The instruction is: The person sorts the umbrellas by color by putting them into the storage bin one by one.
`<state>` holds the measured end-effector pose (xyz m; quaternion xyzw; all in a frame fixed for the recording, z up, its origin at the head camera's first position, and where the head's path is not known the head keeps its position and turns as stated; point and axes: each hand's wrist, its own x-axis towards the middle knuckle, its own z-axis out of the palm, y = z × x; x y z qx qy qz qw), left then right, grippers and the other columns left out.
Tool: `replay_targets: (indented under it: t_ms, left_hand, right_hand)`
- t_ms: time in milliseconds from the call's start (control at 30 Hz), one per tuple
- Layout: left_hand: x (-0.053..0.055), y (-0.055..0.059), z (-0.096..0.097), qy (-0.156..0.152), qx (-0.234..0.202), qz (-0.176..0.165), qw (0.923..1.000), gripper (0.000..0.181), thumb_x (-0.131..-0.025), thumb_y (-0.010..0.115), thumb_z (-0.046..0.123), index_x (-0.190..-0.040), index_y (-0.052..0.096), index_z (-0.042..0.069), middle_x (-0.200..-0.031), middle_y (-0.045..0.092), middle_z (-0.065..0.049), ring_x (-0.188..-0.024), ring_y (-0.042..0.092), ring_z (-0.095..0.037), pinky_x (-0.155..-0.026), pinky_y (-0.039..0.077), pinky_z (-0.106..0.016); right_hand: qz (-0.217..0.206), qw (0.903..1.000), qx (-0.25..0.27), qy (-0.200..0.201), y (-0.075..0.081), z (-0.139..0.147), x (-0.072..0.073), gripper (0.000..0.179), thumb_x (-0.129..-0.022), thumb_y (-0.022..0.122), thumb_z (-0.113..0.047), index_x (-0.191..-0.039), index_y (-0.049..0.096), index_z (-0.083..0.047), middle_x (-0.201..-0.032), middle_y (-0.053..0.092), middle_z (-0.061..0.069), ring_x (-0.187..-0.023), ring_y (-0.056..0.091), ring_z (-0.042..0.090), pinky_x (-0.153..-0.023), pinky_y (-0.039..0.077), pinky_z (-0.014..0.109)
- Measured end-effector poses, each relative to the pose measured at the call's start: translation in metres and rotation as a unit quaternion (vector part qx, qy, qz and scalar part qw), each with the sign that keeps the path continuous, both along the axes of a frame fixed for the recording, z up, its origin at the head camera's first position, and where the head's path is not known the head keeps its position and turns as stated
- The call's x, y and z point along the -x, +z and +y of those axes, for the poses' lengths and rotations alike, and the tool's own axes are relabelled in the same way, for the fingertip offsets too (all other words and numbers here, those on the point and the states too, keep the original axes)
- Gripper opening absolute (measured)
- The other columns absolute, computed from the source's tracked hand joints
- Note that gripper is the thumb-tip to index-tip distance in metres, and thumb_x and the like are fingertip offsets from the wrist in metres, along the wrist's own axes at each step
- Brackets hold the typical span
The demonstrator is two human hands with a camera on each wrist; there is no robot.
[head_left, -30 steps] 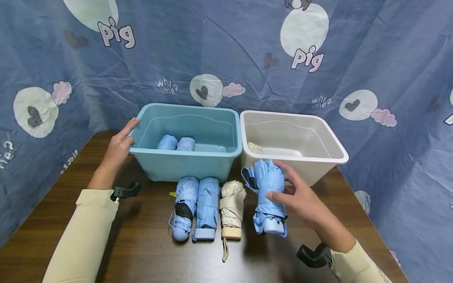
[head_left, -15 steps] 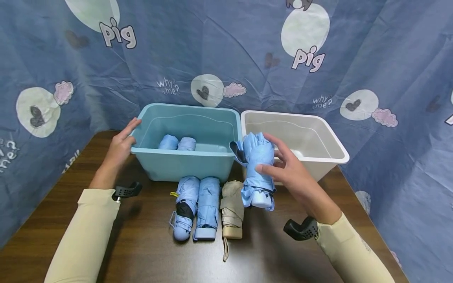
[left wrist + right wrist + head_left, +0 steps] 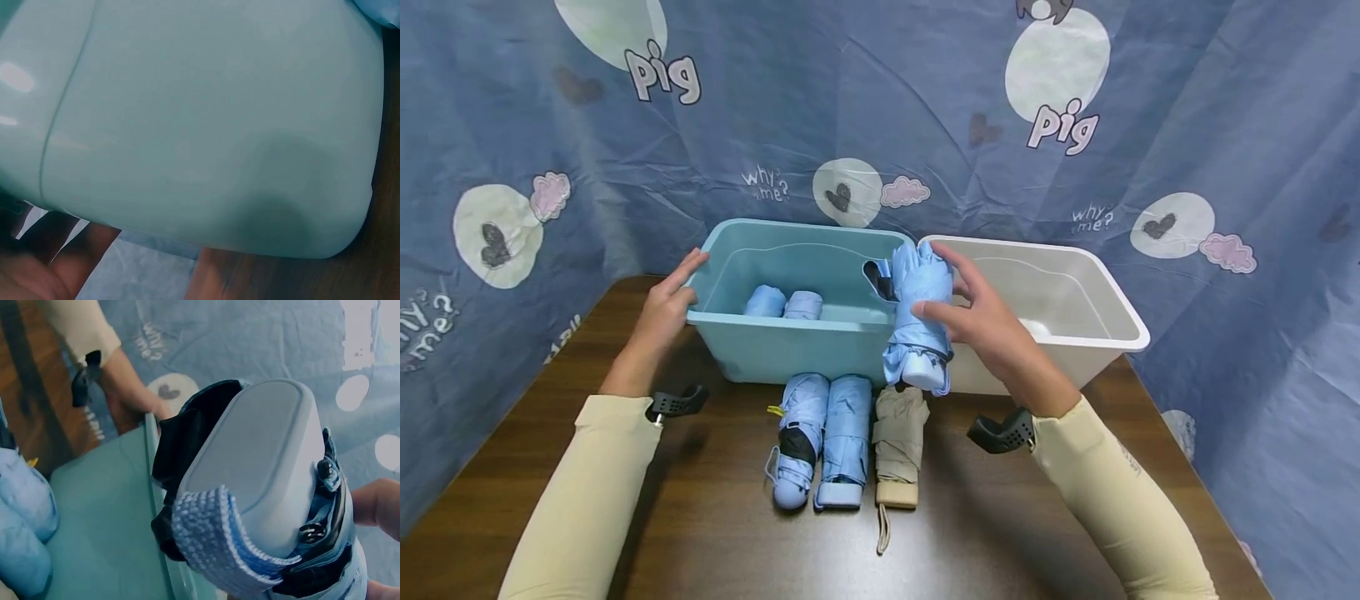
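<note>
- Head view: the right hand (image 3: 988, 329) is gripping a folded blue umbrella (image 3: 919, 304), thumb and fingers wrapping its right side. The umbrella's long axis is running near to far, handle end nearer; the teal bin (image 3: 790, 350) is opening to its left, the white bin (image 3: 1045, 275) to its right. The left hand (image 3: 662, 308) is touching the teal bin's left rim, well apart from the umbrella.
- Left wrist view: teal wall is filling most of this dim view, so whether the left hand is gripping or merely resting, I cannot tell.
- Right wrist view: the umbrella's handle end (image 3: 256, 450) is facing the camera.
</note>
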<state>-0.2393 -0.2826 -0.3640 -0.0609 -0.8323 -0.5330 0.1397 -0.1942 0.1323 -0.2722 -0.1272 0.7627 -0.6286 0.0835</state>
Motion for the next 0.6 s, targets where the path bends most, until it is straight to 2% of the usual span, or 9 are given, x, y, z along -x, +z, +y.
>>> replay_targets:
  t_ms: [133, 333, 600]
  left_hand:
    - [0.003, 0.0, 0.0, -0.002, 0.0, 0.002, 1.0, 0.06, -0.09, 0.032, 0.0, -0.149, 0.035, 0.007, -0.159, 0.02, -0.008, -0.146, 0.012, -0.028, -0.111, 0.013, -0.052]
    - [0.002, 0.001, 0.001, 0.001, -0.003, 0.008, 1.0, 0.06, -0.09, 0.033, 0.0, -0.149, 0.037, 0.008, -0.159, 0.022, -0.006, -0.146, 0.014, -0.027, -0.111, 0.015, -0.048]
    - [-0.001, 0.003, 0.002, 0.003, -0.004, 0.008, 1.0, 0.06, -0.089, 0.034, 0.001, -0.148, 0.038, 0.008, -0.158, 0.023, -0.007, -0.146, 0.015, -0.026, -0.11, 0.016, -0.047]
  right_hand:
    - [-0.005, 0.9999, 0.011, -0.003, 0.001, -0.01, 0.015, 0.077, -0.082, 0.074, -0.02, -0.144, 0.036, -0.046, -0.134, 0.044, 0.014, -0.112, 0.055, 0.029, -0.081, 0.05, 0.044]
    - [-0.006, 0.9999, -0.004, -0.01, 0.0, -0.029, 0.041, 0.076, -0.08, 0.075, -0.025, -0.142, 0.037, -0.048, -0.127, 0.048, 0.011, -0.106, 0.055, 0.026, -0.072, 0.048, 0.037]
    - [-0.028, 0.9991, -0.007, -0.03, -0.006, -0.053, 0.07, 0.075, -0.081, 0.072, -0.025, -0.143, 0.036, -0.046, -0.129, 0.046, 0.01, -0.109, 0.05, 0.025, -0.073, 0.043, 0.036]
